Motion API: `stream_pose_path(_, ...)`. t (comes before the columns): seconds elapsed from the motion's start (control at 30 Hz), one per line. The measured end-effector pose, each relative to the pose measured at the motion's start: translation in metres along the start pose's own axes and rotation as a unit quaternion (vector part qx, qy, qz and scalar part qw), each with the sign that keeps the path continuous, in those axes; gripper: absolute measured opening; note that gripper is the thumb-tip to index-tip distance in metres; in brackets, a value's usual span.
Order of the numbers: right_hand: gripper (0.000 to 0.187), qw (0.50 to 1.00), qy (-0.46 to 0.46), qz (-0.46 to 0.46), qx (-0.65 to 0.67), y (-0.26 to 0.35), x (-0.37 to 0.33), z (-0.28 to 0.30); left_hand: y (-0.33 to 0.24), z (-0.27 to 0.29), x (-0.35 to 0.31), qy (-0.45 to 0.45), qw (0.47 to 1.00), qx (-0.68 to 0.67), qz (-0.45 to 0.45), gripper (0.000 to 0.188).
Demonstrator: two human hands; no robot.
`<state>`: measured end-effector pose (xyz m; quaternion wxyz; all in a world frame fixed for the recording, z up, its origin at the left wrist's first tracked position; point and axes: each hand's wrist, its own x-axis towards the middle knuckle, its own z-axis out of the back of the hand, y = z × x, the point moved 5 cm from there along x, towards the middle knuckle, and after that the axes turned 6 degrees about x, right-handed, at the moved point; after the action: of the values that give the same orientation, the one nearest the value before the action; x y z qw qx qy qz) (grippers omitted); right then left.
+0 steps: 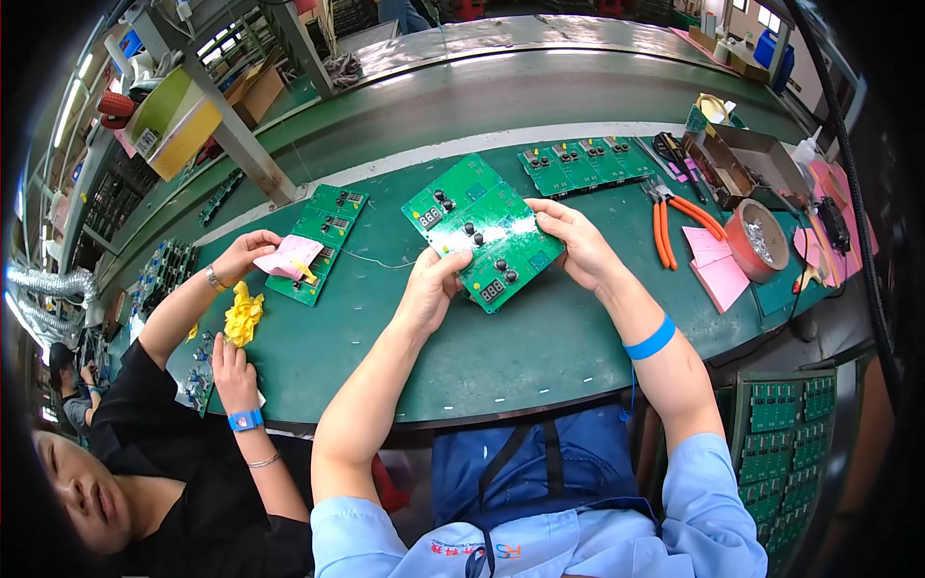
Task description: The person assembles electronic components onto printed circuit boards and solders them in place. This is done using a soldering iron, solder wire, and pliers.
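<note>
Between my two hands, a green circuit board panel (pixel 461 200) with small displays and black round parts is held tilted above the green tabletop (pixel 385 371). My left hand (pixel 431 281) pinches its lower left edge, thumb on top. On its right edge my right hand (pixel 576 241) grips, with the fingers partly hidden beneath the board. Further right, pliers with orange handles (pixel 665 226) lie on the table. A co-worker's hand (pixel 245 255) at the left holds a pink slip of paper (pixel 288 256) over another green circuit board panel (pixel 330 218).
A row of circuit boards (pixel 585 166) lies at the back. To the right are a tape roll (pixel 759 238) with small bits inside, pink paper sheets (pixel 715 268) and a metal tray (pixel 752 159). Crumpled yellow paper (pixel 244 313) sits by the co-worker. A rack of boards (pixel 785 453) stands lower right.
</note>
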<state>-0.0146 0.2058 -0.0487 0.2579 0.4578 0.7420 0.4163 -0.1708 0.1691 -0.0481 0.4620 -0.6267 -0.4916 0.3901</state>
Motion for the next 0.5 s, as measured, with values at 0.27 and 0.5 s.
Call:
stream_pose_path(0.27, 0.029, 1.000, -0.003, 0.023, -0.007, 0.0008, -0.0003, -0.0008, 0.0003, -0.0026, 0.0001, 0.015, 1.000, -0.004, -0.008, 0.029)
stream_pose_path(0.5, 0.030, 0.997, -0.036, 0.057, 0.028, 0.0087, -0.0020, -0.0010, -0.0001, -0.0085, -0.0023, 0.075, 0.997, 0.026, -0.009, 0.044)
